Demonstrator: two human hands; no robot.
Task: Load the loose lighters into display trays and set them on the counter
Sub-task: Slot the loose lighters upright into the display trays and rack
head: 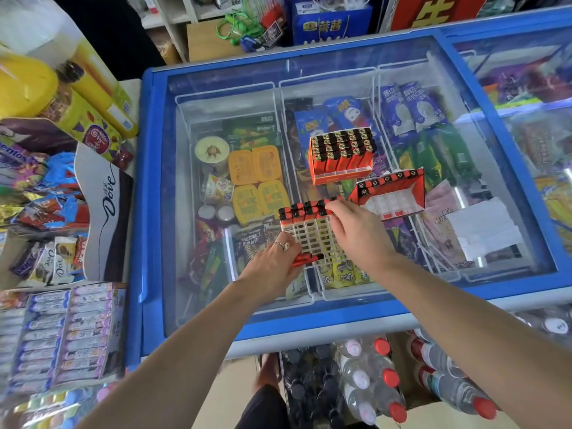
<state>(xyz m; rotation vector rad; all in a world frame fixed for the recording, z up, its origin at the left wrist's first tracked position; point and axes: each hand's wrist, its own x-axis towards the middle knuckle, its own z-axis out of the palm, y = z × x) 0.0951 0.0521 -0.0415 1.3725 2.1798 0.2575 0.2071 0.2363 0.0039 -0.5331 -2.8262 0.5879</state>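
A cream display tray (pixel 312 239) with a grid of slots lies on the glass lid of a blue freezer (pixel 148 193). A row of red-and-black lighters (pixel 301 209) fills its far edge. My right hand (pixel 356 230) pinches a lighter at the right end of that row. My left hand (pixel 275 261) grips a few loose red lighters (pixel 306 260) at the tray's near left corner. Farther back stands a full orange tray of lighters (pixel 340 154). Beside it a part-filled orange tray (pixel 390 193) lies tilted.
Chocolate and candy packs (pixel 46 212) crowd the counter at the left, with mint rolls (pixel 62 332) in the near left. Bottled drinks (pixel 383 376) stand on the floor below the freezer. Ice cream packs show through the glass.
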